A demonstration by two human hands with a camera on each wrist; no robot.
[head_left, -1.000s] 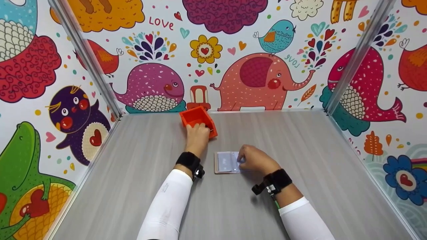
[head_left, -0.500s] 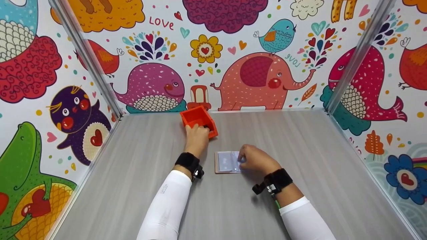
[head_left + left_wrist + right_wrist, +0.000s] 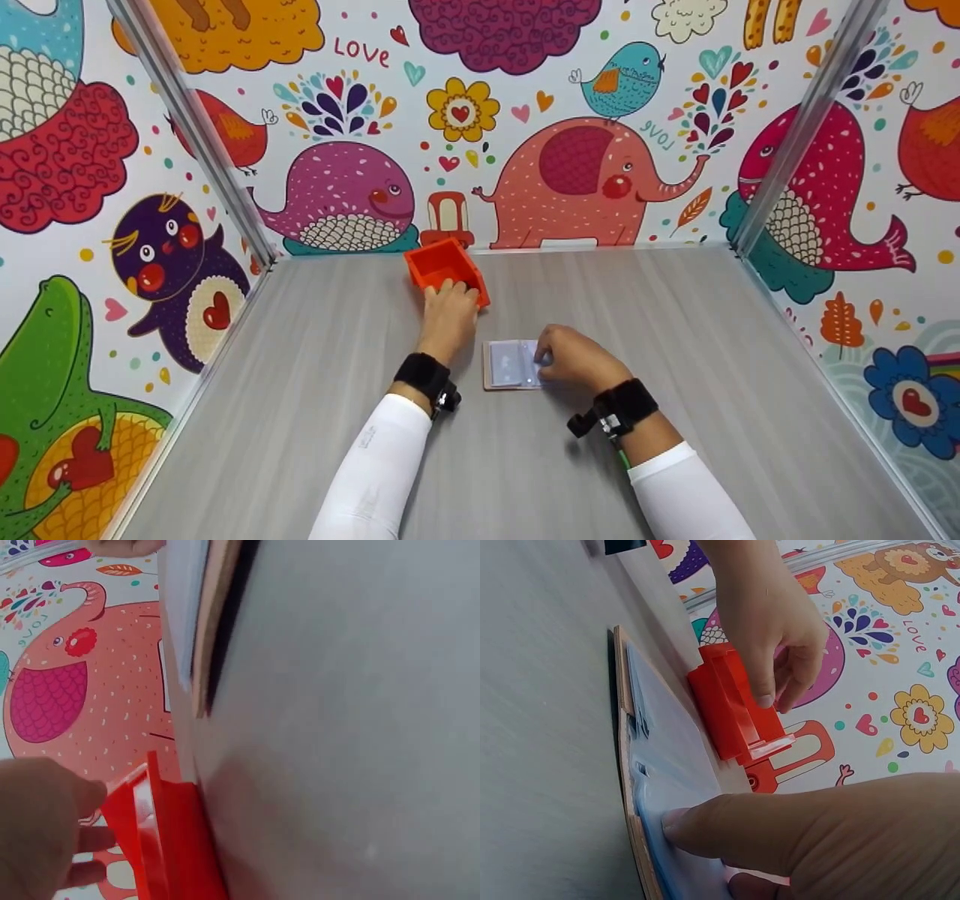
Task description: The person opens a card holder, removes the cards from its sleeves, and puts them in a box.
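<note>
An orange-red plastic storage bin (image 3: 439,262) stands by the back wall. My left hand (image 3: 451,311) is over its near side, and the right wrist view shows its fingers loosely bent, with nothing visible between thumb and fingers. A small card album (image 3: 504,364) with clear plastic sleeves and a thin tan cover lies spread on the table. My right hand (image 3: 581,360) grips its right side. In the right wrist view the right thumb (image 3: 705,825) presses on the sleeves (image 3: 679,757), with another fingertip just below. The bin's inside is partly hidden by the left hand.
The grey table (image 3: 337,450) runs back to a wall (image 3: 480,165) printed with cartoon animals. Metal corner posts (image 3: 199,135) stand at its back corners, with printed panels along both sides. Black straps with small cameras sit on both wrists.
My left hand has shifted slightly right and back towards me at the bin's near edge. The dark item seen earlier by its fingers no longer shows. My right hand and the album stay put.
</note>
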